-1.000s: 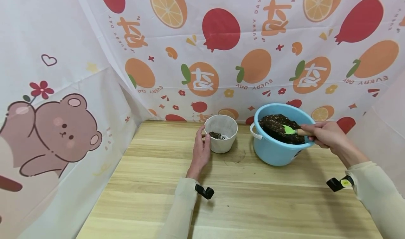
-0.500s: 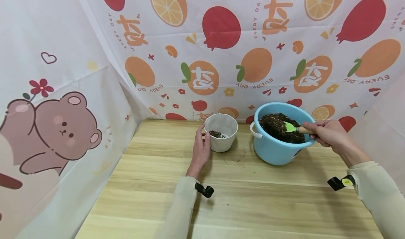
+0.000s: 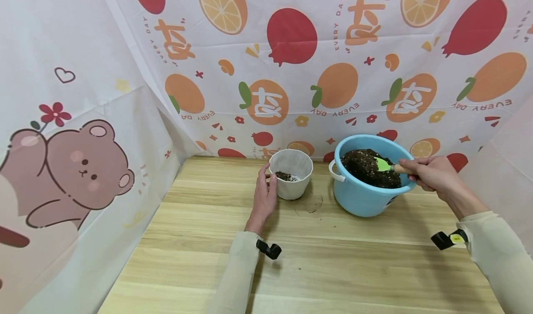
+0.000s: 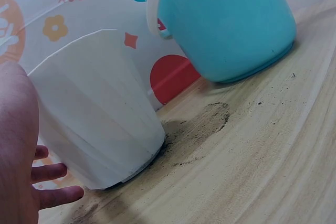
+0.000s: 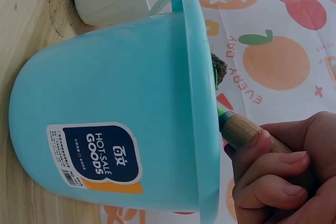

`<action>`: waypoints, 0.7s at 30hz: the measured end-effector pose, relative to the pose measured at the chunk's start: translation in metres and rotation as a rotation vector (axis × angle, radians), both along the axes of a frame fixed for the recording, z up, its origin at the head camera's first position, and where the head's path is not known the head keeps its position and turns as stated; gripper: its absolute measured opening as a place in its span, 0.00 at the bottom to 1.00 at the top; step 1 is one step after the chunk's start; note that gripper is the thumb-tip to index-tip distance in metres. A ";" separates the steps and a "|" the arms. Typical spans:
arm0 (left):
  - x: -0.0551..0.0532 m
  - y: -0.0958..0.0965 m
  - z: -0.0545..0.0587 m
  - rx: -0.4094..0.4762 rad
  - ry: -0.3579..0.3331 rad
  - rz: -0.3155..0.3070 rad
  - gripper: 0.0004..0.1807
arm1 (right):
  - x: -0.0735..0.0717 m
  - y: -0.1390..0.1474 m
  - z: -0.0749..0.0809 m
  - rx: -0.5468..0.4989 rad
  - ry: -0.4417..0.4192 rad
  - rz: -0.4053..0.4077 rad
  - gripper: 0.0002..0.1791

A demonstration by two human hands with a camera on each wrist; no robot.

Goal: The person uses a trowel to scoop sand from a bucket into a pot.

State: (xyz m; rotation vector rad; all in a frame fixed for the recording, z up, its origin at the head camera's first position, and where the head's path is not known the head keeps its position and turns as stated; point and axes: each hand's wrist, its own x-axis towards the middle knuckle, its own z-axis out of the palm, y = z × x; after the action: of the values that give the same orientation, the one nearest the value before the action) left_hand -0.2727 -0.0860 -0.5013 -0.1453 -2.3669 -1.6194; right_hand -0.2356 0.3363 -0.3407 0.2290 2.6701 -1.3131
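Observation:
Beside a white faceted flowerpot (image 3: pixel 293 187), my left hand (image 3: pixel 264 198) rests with thumb and fingers spread against its left side. A little dark soil lies on the pot's floor. My right hand (image 3: pixel 435 177) grips the wooden handle of a small garden trowel (image 3: pixel 383 166) with a green blade, over the light blue bucket (image 3: pixel 362 200). Dark potting soil (image 3: pixel 360 163) heaps on and around the blade, whose tip is hidden. From the right wrist view, curled fingers (image 5: pixel 273 166) wrap the handle above the bucket rim, and a clump of soil shows past it.
The bucket's white handle (image 3: pixel 336 171) hangs on the side facing the pot. Soil smudges (image 4: pixel 210 119) mark the wooden table (image 3: pixel 333 267) between pot and bucket. A fruit-printed cloth (image 3: pixel 233 96) hangs close behind, and a bear-printed cloth (image 3: pixel 91 166) hangs at the left.
The right hand has raised the trowel slightly and shifted it a little rightward in the bucket, with soil heaped on it. The left hand and pot have stayed put.

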 end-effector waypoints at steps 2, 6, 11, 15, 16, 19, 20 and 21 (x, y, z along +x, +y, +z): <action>0.000 0.000 0.000 0.004 0.000 0.002 0.29 | 0.000 0.001 0.001 0.004 -0.004 -0.002 0.23; 0.000 0.000 0.001 0.005 -0.002 0.003 0.29 | 0.001 0.001 0.004 0.005 -0.008 -0.002 0.24; 0.002 0.000 -0.001 0.008 -0.012 0.001 0.28 | 0.003 0.002 0.005 0.002 -0.008 -0.010 0.24; 0.003 0.000 -0.002 0.011 -0.011 0.000 0.29 | 0.004 0.002 0.005 -0.002 -0.015 -0.009 0.24; 0.003 0.000 -0.002 0.010 -0.008 -0.001 0.29 | 0.004 0.002 0.006 -0.001 -0.014 -0.010 0.24; 0.003 0.000 -0.002 0.008 0.003 -0.004 0.29 | 0.004 0.002 0.006 -0.002 -0.008 -0.013 0.24; 0.003 0.000 -0.002 0.006 0.004 -0.003 0.29 | 0.004 0.001 0.006 -0.003 -0.009 -0.012 0.24; 0.003 0.000 -0.002 0.004 0.002 -0.001 0.29 | 0.005 0.001 0.006 -0.008 -0.014 -0.011 0.24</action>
State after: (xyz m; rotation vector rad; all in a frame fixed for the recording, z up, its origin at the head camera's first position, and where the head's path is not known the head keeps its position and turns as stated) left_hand -0.2694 -0.0857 -0.5037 -0.1469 -2.3619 -1.6237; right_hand -0.2311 0.3369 -0.3345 0.2516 2.6551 -1.3203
